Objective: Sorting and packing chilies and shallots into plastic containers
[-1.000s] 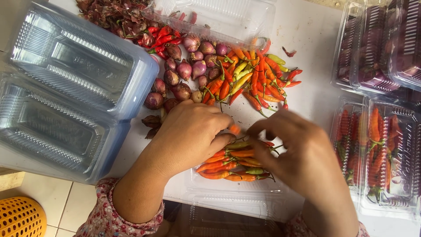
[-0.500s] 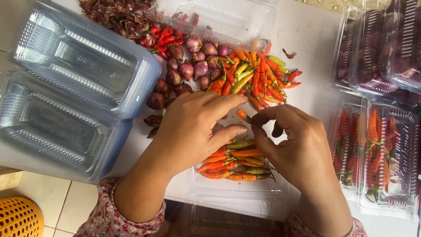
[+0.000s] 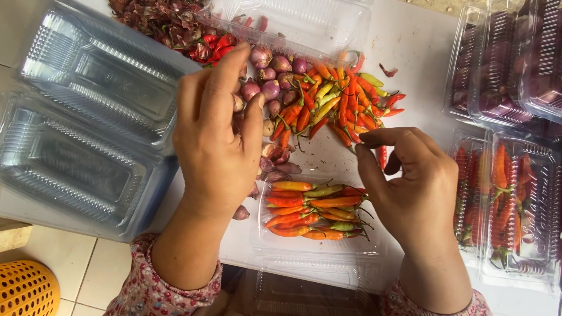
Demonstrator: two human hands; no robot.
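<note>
My left hand is over the pile of purple shallots, thumb and forefinger closed around one pale shallot. My right hand sits to the right of the clear plastic tray, which holds a row of orange, red and green chilies. Its thumb and forefinger pinch the stem end of a red chili at the lower edge of the loose chili pile.
Stacked empty clear clamshell boxes fill the left. Dried dark red chilies lie at the top. Packed clamshells of chilies and purple produce stand at the right. An orange basket sits on the tiled floor.
My left hand has lifted off the tray and moved up to the shallots. My right hand has shifted right and up to the edge of the chili pile, uncovering the filled tray.
</note>
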